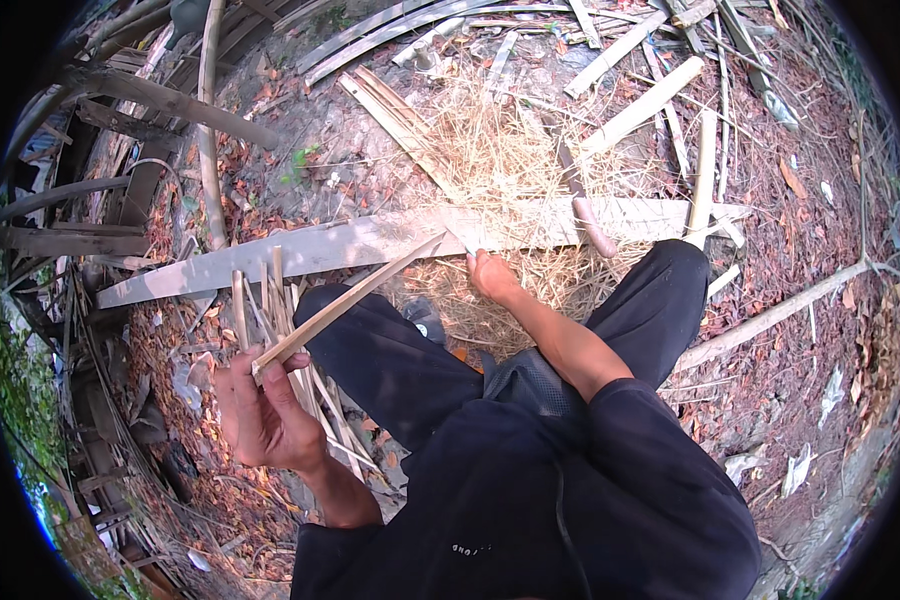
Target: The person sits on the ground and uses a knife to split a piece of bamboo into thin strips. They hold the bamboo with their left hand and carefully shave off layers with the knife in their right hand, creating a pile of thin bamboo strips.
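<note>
Holding: L hand (270,415) pinches 1 end of a long strip (350,302), thumb & fingertips together on it.
R hand (495,277): fingers curled, seem closed round a thin pale thing (462,246) nr the strip's far end. Maybe a blade, can't tell from where I stand.
Long strip: up in the air, slanting from L hand to the plank (340,242). Can't tell if its far tip touches the wood.
Shavings (490,150): big curly heap on & past the plank, so lots of scraping looks done, I'd say.
Loose strips (239,310): bunch by L knee (315,302). Look cut; can't tell if they're all finished.
Left to do: strip in L hand looks part done, prob. Thick poles (650,105) look whole, not split.
Big knife (576,192): lies across plank, brown handle toward the person, no hand on it.
Count: 2 hands, 1 held strip, 1 plank, 1 big knife, 2 thick poles nr plank's R end. Loose strips 4+, they overlap. Shavings, way too many.
</note>
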Demonstrator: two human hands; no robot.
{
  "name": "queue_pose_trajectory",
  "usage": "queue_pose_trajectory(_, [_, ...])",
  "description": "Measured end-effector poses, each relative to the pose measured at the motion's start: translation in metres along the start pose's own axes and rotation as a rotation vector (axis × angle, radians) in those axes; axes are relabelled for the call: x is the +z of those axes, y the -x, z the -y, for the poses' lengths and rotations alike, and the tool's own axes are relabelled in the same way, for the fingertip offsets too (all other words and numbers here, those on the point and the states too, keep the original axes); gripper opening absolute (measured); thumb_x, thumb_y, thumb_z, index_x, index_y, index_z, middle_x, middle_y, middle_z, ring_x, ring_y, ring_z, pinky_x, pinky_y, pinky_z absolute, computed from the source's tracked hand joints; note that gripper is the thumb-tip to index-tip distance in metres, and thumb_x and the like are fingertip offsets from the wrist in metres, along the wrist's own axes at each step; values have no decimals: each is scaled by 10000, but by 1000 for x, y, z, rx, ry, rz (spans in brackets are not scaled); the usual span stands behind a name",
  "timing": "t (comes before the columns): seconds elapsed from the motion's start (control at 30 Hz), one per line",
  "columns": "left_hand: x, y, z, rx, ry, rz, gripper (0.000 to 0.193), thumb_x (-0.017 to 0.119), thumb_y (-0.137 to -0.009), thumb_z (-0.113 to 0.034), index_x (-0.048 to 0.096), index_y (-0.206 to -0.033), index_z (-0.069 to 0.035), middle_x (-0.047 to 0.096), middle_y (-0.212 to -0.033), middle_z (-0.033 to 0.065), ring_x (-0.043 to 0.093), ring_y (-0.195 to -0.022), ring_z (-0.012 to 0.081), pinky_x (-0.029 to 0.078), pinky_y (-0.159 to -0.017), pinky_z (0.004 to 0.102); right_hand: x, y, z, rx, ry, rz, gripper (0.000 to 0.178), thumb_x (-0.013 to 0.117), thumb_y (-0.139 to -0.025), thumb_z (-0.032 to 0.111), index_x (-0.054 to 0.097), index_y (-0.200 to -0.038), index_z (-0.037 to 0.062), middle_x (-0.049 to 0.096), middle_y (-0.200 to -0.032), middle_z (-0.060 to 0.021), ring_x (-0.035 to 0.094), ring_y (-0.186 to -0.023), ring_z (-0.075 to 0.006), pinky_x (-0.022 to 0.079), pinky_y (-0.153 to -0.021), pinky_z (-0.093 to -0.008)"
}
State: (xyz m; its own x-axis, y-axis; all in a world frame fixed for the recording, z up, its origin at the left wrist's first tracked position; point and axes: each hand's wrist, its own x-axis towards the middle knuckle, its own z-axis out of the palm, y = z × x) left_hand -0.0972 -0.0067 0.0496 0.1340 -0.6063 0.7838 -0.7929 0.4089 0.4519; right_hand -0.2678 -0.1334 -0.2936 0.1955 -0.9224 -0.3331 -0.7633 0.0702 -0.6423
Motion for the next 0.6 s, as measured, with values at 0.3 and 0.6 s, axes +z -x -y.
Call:
queue_pose_trajectory(0.3, [3,-6,-1,-24,-21,-16,214,560,-851,90,596,-1052,153,602,-800,194,619,-584,220,496,-489,282,-129,97,129,-344,-555,-2,317,396,-1010,290,430,-1131,-1,575,-660,-260,605,-638,-409,412,-595,-496])
queue_pose_trajectory(0.6, [26,-21,-18,3,-134,29,196,587,-853,55,626,-1038,104,622,-673,120,594,-568,169,416,-513,243,-88,92,70,-368,-165,-129,255,429,-991,214,453,-1041,-35,565,-571,-248,572,-517,-438,460,-491,-505])
